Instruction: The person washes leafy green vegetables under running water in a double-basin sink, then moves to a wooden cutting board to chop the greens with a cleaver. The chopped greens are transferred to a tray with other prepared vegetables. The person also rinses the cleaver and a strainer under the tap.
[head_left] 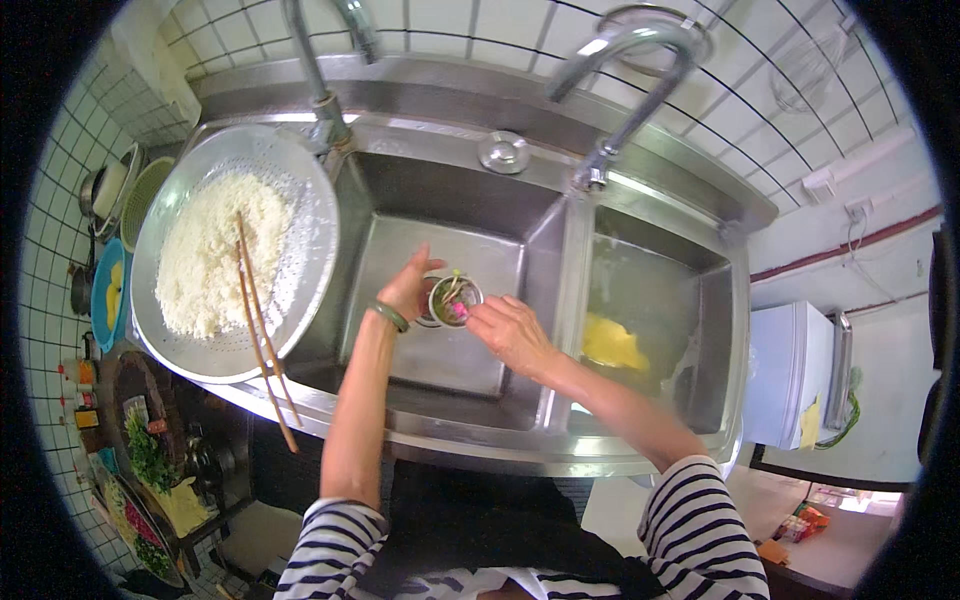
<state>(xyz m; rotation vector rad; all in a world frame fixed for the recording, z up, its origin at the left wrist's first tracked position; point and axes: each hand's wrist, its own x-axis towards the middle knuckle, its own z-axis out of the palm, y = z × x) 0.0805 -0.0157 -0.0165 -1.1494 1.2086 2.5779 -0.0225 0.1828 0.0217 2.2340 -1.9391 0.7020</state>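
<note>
Over the middle sink basin [455,365], my right hand [515,335] grips the side of a small round cup [441,296]. Green, yellowish and pink scraps [458,300] lie inside the cup, whose open top faces me. Close to its left side is my left hand [402,290], a green bangle [389,316] on the wrist. The left fingers are apart, and some are hidden behind the cup. Part of another round rim shows between that hand and the cup; I cannot tell what it belongs to.
A large metal colander [318,290] of white rice [205,260], with long chopsticks [262,350] across its rim, stands left. Two curved faucets [320,90] rise behind. A yellow cloth-like piece [612,342] lies in the water-filled right basin [650,265]. Chopped greens [148,450] are at lower left.
</note>
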